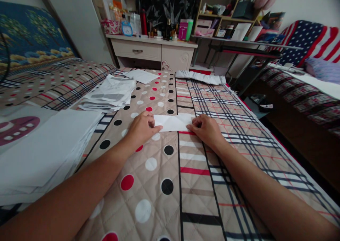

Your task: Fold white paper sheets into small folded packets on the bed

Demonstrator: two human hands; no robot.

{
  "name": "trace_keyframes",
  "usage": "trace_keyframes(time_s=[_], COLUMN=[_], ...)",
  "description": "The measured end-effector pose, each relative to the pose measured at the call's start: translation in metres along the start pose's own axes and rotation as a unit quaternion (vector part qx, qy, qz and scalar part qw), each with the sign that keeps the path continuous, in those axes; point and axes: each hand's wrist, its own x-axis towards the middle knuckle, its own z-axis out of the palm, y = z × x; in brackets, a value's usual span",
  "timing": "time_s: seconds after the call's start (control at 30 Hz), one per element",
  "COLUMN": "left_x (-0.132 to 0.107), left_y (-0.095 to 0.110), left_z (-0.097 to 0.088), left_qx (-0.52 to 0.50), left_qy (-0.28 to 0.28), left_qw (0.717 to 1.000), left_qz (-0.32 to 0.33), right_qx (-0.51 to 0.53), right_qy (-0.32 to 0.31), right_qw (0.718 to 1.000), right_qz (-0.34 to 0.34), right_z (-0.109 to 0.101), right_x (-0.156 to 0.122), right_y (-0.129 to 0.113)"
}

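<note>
A narrow folded strip of white paper lies crosswise just over the quilted bedspread. At its left end my left hand is closed, pinching the strip between thumb and curled fingers. My right hand grips the opposite end the same way, thumb along the lower edge. A slight crease shows near the strip's middle. The fingertips behind the paper are partly hidden.
Left of my arm lie a big stack of white sheets and a smaller pile of printed papers. A row of folded paper strips lies at the far edge. Beyond stands a white dresser holding bottles and a blue clock.
</note>
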Motion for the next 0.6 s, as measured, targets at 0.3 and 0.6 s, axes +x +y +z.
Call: trace_keyframes(time_s=[0.3, 0.6], left_x=[-0.0010, -0.0076], left_y=[0.0023, 0.0030], left_z=[-0.0027, -0.0042], left_qx=[0.042, 0.082], left_qy=[-0.022, 0.035], left_qw=[0.999, 0.995], left_qz=[-0.010, -0.035], right_qx=[-0.010, 0.023], right_qy=[-0.007, 0.038], right_qw=[1.000, 0.999], right_qz=[0.008, 0.018], right_z=[0.0002, 0.0054], right_x=[0.0003, 0.0000], right_y=[0.0003, 0.0063])
